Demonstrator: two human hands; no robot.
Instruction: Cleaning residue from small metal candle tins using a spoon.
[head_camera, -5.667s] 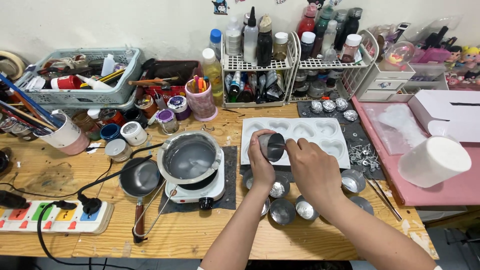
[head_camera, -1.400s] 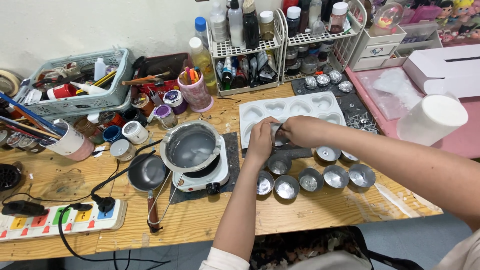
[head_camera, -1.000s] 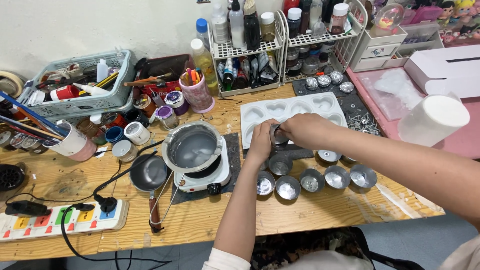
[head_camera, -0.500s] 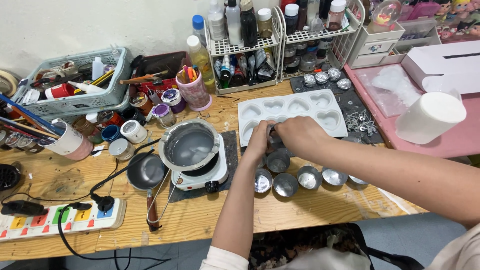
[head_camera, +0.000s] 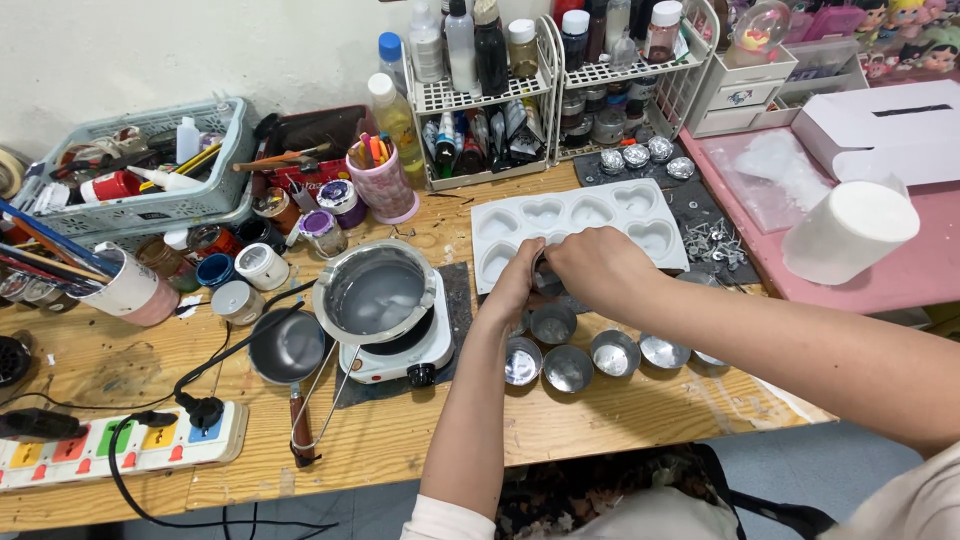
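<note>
Holding one small metal cup (head_camera: 545, 275) between my left hand (head_camera: 512, 292) and right hand (head_camera: 600, 268), both grips closed on it, above more cups (head_camera: 567, 366) on counter (head_camera: 620, 420)

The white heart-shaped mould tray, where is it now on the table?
In the head view, the white mould tray lies right of the small hot plate, just behind both hands, in front of the wire bottle racks.

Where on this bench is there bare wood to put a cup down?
Bare wood lies along the near edge between the power strip and the small tins, and left of the small pan. The back, by the grey basket and wire racks, is crowded.
</note>
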